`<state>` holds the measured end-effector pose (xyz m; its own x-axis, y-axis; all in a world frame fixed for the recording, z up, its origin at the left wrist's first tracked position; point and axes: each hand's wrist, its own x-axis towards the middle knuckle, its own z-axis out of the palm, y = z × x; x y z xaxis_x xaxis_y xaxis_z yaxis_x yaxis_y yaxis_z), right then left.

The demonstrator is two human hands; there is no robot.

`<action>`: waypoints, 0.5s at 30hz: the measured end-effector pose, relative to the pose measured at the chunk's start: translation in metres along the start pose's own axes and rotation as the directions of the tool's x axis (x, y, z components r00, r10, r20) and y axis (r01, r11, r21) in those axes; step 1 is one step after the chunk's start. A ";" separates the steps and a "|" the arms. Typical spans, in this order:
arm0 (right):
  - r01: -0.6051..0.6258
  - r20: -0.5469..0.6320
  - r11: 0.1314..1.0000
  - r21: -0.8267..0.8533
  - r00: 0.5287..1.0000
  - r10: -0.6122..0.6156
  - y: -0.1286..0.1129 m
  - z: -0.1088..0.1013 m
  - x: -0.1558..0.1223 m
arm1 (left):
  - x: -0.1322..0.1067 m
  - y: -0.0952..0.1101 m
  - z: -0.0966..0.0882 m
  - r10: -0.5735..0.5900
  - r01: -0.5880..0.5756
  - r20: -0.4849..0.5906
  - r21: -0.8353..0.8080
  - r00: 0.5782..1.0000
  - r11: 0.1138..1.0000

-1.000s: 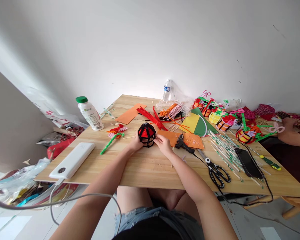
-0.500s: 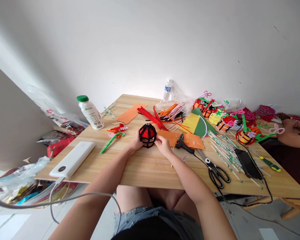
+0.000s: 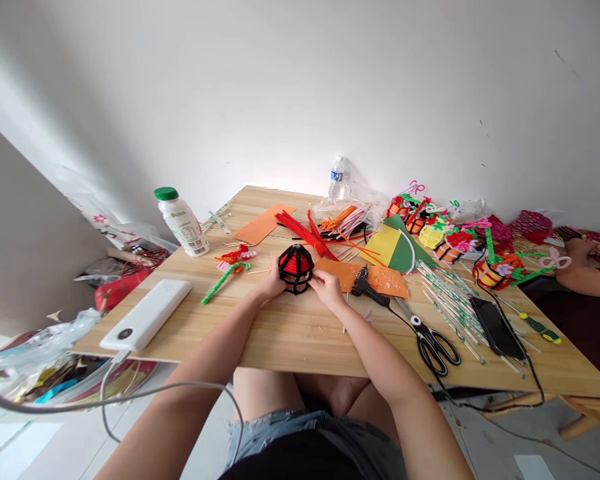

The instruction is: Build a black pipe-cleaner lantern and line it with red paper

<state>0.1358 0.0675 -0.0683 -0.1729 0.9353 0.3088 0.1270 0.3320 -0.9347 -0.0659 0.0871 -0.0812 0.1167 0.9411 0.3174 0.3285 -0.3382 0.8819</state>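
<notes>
A small red and black lantern-shaped craft (image 3: 295, 267) made of pipe cleaners rests on the wooden table (image 3: 290, 333). My left hand (image 3: 271, 283) grips its left side with curled fingers. My right hand (image 3: 327, 289) pinches its lower right edge. An orange foam sheet (image 3: 380, 279) lies just right of the craft, with a black glue gun (image 3: 367, 289) on it. Red and orange pipe cleaners (image 3: 305, 233) are piled behind the craft.
A white bottle with green cap (image 3: 181, 223), a white power bank (image 3: 147, 313), black scissors (image 3: 433, 342), a phone (image 3: 495, 325), striped sticks (image 3: 450, 297), a water bottle (image 3: 336, 179) and finished flower baskets (image 3: 445, 240) lie around. Another person's arm (image 3: 587, 267) rests at the far right.
Both hands stay on the craft, which has turned slightly between them; the view has shifted a little.
</notes>
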 end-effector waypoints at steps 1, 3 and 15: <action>0.001 -0.001 1.000 -0.004 1.000 -0.001 0.001 0.000 0.000 | 0.000 0.000 0.000 -0.004 0.004 0.010 -0.003 1.000 1.000; 0.003 -0.004 1.000 -0.012 1.000 -0.003 0.002 0.001 0.000 | 0.001 -0.001 -0.002 0.006 -0.006 0.035 -0.012 0.999 1.000; 0.030 -0.018 0.996 -0.080 0.999 -0.032 0.003 0.000 -0.001 | 0.001 0.001 -0.003 0.026 -0.026 0.069 0.006 0.997 1.000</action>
<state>0.1361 0.0678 -0.0712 -0.1590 0.9263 0.3415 0.1991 0.3689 -0.9079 -0.0685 0.0877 -0.0786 0.1897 0.9299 0.3152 0.3308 -0.3628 0.8712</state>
